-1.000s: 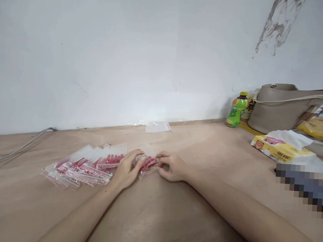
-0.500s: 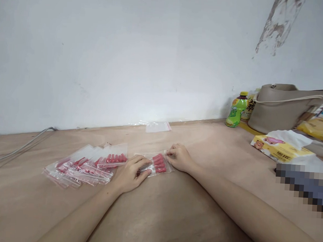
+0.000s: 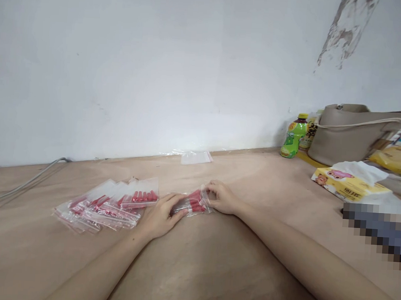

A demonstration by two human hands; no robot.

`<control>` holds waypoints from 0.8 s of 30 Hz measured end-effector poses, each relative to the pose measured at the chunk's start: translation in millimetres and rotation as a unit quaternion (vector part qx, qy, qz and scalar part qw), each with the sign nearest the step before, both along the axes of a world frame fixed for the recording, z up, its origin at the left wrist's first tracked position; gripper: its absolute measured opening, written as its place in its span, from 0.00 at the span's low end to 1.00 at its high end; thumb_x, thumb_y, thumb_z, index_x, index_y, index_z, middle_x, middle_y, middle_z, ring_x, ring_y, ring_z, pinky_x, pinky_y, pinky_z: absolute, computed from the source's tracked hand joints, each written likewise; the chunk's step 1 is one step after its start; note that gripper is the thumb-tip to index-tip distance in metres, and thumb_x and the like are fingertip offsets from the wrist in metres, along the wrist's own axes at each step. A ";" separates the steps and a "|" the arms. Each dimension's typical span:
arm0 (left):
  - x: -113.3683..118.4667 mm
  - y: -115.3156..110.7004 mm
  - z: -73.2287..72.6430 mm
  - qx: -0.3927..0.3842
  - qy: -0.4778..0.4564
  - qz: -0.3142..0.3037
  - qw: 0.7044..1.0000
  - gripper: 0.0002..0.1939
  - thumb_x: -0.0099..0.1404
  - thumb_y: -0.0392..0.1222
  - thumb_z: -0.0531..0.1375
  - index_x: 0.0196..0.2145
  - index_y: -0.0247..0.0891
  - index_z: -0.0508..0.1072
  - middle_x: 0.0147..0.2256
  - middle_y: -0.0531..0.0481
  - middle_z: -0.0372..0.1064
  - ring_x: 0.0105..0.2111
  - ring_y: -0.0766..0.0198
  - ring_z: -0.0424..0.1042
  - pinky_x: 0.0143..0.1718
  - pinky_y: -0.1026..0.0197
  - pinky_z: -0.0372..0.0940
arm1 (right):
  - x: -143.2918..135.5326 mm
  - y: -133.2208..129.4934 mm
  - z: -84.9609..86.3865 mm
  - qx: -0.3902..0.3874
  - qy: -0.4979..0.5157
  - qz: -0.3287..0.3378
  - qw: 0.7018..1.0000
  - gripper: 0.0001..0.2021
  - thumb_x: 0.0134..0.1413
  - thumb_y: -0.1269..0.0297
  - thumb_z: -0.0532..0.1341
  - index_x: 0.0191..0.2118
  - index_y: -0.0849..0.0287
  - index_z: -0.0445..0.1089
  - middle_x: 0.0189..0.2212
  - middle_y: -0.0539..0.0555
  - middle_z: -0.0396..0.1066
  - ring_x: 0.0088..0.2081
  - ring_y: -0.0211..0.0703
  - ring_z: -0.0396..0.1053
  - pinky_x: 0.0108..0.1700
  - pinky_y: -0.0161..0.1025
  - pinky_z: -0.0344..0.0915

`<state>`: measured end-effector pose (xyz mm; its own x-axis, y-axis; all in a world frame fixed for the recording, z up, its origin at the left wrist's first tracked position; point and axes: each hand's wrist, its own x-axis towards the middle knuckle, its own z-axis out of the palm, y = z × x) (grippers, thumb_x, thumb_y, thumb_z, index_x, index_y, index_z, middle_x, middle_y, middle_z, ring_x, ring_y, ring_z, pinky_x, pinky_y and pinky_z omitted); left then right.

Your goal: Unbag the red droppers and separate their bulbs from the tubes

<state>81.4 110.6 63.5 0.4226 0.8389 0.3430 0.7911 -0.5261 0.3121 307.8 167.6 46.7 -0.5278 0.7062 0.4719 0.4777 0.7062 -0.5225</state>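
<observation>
A clear zip-lock bag with several small red pieces in it lies between my hands on the table. My left hand grips the bag's left end, thumb at the near side and fingers at the far side. At the right edge, my right hand pinches the bag with curled fingers; the exact grip is partly hidden. Just left of my left hand, a fanned-out pile of similar zip-lock bags holds more red pieces.
Against the wall lies a flat clear bag. On the right stand a green drink bottle, a beige handbag and a yellow tissue pack, with a pixelated dark object nearer. A grey cable runs along the left.
My right hand has lowered slightly, and the bag's right edge has folded up toward the red pieces. My left hand has barely moved.
</observation>
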 end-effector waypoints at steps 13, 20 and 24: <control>-3.2 1.9 -3.5 0.025 -0.032 -0.020 0.999 0.19 0.60 0.49 0.55 0.48 0.44 0.64 0.45 0.49 0.66 0.42 0.60 0.67 0.44 0.58 0.63 | -6.1 -6.0 0.5 -0.115 0.067 0.058 0.989 0.08 0.45 0.67 0.61 0.35 0.61 0.67 0.30 0.49 0.69 0.31 0.36 0.64 0.34 0.33 0.61; -2.9 4.0 -6.9 0.001 -0.028 0.013 1.000 0.21 0.61 0.50 0.53 0.51 0.44 0.62 0.47 0.48 0.65 0.45 0.59 0.66 0.45 0.57 0.62 | -6.1 -5.8 -1.0 -0.142 0.081 0.032 0.986 0.11 0.44 0.66 0.62 0.36 0.61 0.66 0.33 0.51 0.68 0.35 0.39 0.64 0.38 0.36 0.60; -3.7 5.5 -8.4 -0.012 -0.030 0.019 0.999 0.22 0.61 0.51 0.52 0.51 0.44 0.62 0.48 0.48 0.64 0.46 0.59 0.65 0.44 0.57 0.63 | -7.3 -3.8 1.4 -0.184 0.083 0.059 0.978 0.07 0.42 0.66 0.63 0.31 0.61 0.68 0.29 0.50 0.69 0.32 0.39 0.65 0.35 0.35 0.62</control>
<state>77.7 116.1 55.1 0.3695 0.8625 0.3457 0.7896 -0.4876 0.3727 300.5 163.8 48.1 -0.5542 0.7830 0.2825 0.2917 0.5006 -0.8151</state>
